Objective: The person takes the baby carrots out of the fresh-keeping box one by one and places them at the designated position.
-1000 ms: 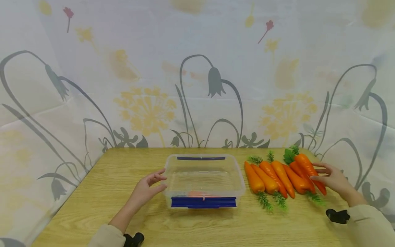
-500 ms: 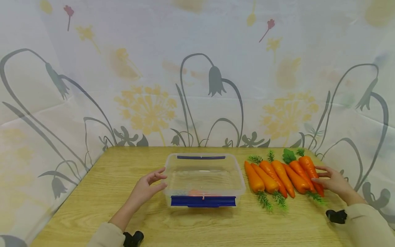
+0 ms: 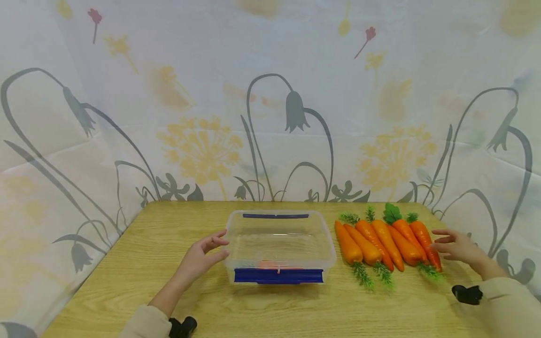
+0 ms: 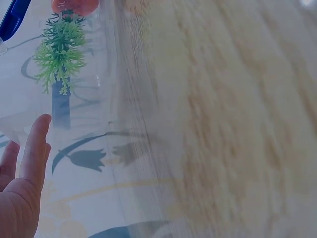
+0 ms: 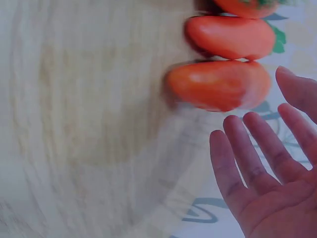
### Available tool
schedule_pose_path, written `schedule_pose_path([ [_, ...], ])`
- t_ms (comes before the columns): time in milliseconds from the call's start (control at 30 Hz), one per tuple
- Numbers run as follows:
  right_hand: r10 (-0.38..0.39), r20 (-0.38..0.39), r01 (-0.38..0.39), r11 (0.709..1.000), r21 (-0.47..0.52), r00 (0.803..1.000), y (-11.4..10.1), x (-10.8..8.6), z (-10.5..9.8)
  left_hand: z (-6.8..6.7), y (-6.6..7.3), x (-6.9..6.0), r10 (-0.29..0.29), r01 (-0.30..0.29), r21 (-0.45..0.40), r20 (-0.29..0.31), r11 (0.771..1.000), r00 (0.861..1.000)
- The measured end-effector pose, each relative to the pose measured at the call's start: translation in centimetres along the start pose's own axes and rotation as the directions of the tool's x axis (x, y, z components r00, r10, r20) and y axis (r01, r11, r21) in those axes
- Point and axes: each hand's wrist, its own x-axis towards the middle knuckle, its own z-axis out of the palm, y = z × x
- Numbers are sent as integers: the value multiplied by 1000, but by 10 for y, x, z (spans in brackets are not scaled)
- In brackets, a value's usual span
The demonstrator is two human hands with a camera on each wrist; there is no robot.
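Note:
A row of orange toy carrots [image 3: 383,237] with green tops lies side by side on the table. The rightmost carrot [image 3: 424,237] rests beside its neighbour. Just right of it is my right hand [image 3: 458,249], fingers spread and holding nothing; the right wrist view shows a small gap between fingertips and carrot [image 5: 218,85]. My left hand [image 3: 202,256] stays at the left side of a clear plastic box [image 3: 279,276], fingers extended near its rim; contact is hard to tell. Through the box wall an orange thing with a green top [image 4: 62,54] shows, likely a carrot inside.
The box has blue clips, and no lid covers its top. A wood-grain table [image 3: 253,312] carries everything. Behind and at both sides hangs a pale curtain [image 3: 270,155] with flower prints. A black strap device [image 3: 467,295] sits on each wrist.
The rightmost carrot, earlier tilted over its neighbour under my right hand, now lies flat in the row. The right hand has let go and drawn slightly right. My left hand has not moved.

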Motion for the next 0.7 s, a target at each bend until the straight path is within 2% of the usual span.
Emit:
schedule_pose_path([
  [300, -129, -41, 125, 988, -90, 991, -29, -2, -9, 0, 2, 1, -5, 5, -3, 2, 1000, 1000],
  [700, -205, -24, 202, 974, -103, 978, -85, 4, -5, 0, 4, 1, -14, 14, -14, -2, 1000, 1000],
])
